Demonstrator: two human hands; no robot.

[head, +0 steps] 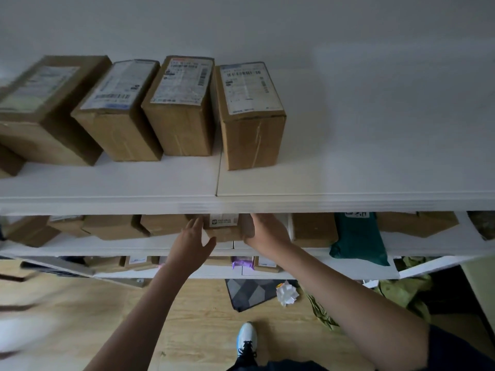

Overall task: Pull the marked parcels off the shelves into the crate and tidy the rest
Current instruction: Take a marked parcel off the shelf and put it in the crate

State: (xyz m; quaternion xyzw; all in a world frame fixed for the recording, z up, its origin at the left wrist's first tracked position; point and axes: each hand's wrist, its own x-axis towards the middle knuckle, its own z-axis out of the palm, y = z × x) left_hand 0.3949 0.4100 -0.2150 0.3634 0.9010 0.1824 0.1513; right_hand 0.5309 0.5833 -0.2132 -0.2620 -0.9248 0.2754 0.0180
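At frame centre, the right hand point(263, 230) grips a small cardboard parcel point(223, 228) on the middle shelf point(160, 246). The left hand point(191, 243) is beside it, fingers spread wide.

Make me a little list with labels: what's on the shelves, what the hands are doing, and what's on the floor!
top shelf: four brown boxes in a row, labels up, a fifth partly seen at the left edge
middle shelf: more boxes and a green bag
left hand: open, at the left side of a small box
right hand: on the small box's right side
small box: on the middle shelf, between both hands
floor: grey mat, white paper ball, a shoe
crate: not seen
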